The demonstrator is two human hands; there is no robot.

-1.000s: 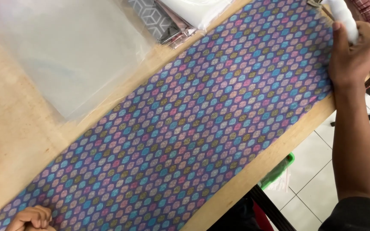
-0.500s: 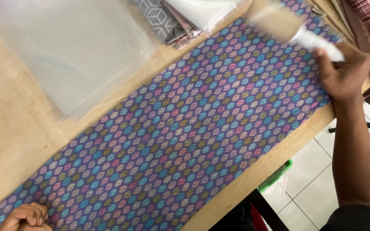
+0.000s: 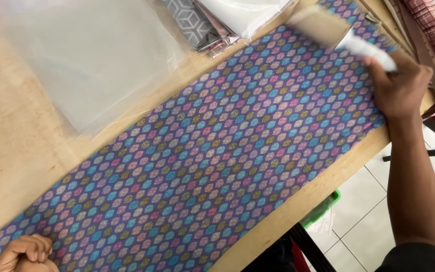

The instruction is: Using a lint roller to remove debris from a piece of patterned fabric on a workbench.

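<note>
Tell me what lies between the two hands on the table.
In the head view, only the long patterned fabric strip spans the stretch between the left hand and the right hand, which grips a white-handled roller. Nothing rests on it.

Wooden table (image 3: 16, 151), white tiled floor (image 3: 363, 226)

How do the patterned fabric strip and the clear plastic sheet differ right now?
The patterned fabric strip is opaque, purple with blue and pink ovals; the clear plastic sheet is see-through and plain. The strip is long and narrow, the sheet squarish. Both hands touch the strip: right hand with a lint roller, left hand; neither touches the sheet. Both lie flat on the wooden table.
</note>
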